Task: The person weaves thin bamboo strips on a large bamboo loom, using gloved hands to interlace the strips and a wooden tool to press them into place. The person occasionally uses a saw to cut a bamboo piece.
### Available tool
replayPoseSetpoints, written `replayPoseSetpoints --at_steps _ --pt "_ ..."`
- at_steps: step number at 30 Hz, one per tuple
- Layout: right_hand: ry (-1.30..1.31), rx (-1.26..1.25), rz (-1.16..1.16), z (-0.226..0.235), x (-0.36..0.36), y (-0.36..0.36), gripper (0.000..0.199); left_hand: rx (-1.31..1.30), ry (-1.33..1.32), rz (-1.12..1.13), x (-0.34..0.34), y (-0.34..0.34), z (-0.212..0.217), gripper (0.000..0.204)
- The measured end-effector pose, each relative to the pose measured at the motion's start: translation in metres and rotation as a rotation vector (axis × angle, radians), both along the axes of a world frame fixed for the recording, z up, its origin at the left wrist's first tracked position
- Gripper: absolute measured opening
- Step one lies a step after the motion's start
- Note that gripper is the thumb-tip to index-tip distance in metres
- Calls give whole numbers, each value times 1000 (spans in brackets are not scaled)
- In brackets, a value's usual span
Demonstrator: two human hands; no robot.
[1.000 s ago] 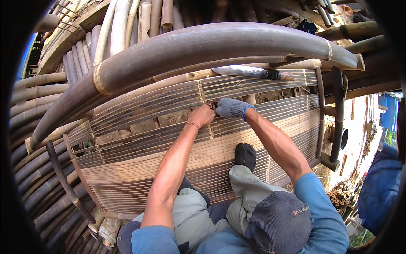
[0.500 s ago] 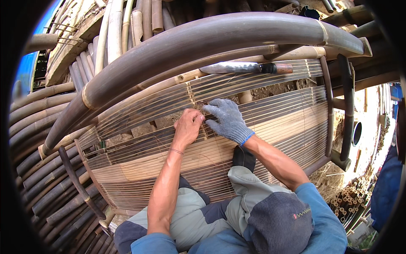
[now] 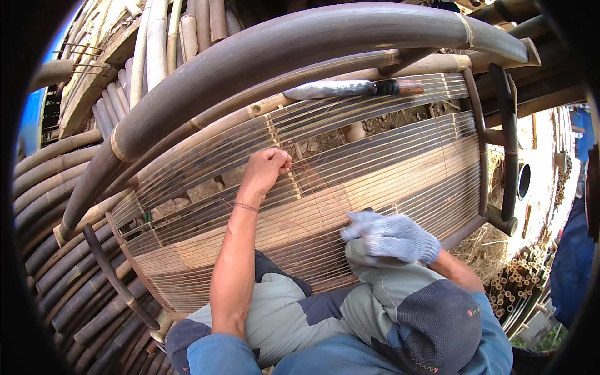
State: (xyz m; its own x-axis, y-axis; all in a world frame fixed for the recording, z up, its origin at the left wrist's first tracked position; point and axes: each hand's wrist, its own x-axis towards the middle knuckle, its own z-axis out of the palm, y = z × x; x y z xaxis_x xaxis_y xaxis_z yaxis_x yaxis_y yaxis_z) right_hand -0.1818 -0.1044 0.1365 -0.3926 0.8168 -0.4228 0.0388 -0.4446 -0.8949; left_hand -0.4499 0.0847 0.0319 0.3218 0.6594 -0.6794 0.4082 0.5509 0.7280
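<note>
My bare left hand (image 3: 265,171) is closed, its fingers pinched together just above the bamboo slats, beside a light crosswise strip (image 3: 273,134). What it pinches, if anything, is hidden. My right hand (image 3: 395,236), in a grey knitted glove, hovers over my right knee at the near part of the seat; motion smears its fingers. Under both hands lies a bamboo slatted seat (image 3: 412,164), its slats striped dark and pale. Thin reddish-brown strands (image 3: 312,178) trail over the slats between my hands. A large knife (image 3: 337,89) with a dark and brown handle rests at the far edge.
A thick curved dark bamboo pole (image 3: 281,53) arches along the seat's far side. Upright bamboo posts (image 3: 507,134) stand at the right end. Stacked dark bamboo poles (image 3: 69,262) fill the left. Cut bamboo tubes (image 3: 519,281) are bundled at the right.
My right hand has drawn back from beside the left, toward me and to the right, over my knee. My left hand stays near the same slats, slightly shifted left. The whole view has shifted a little.
</note>
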Motion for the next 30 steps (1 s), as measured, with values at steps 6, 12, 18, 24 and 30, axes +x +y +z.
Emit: replayPoseSetpoints --at_steps 6,12,18,24,30 --pt "-426 -96 -596 80 135 -138 17 205 216 31 11 -15 -28 22" --pt "-1364 -653 341 84 268 -303 28 734 474 -223 12 -38 -39 31" --pt "-1682 -65 -36 -26 123 -122 47 537 507 -486 3 -40 -44 41" --pt "-1159 570 -51 -89 -56 71 53 414 415 -462 5 -33 -38 35" --pt "-743 -127 7 -117 -72 87 38 300 449 -455 5 -33 -45 47"
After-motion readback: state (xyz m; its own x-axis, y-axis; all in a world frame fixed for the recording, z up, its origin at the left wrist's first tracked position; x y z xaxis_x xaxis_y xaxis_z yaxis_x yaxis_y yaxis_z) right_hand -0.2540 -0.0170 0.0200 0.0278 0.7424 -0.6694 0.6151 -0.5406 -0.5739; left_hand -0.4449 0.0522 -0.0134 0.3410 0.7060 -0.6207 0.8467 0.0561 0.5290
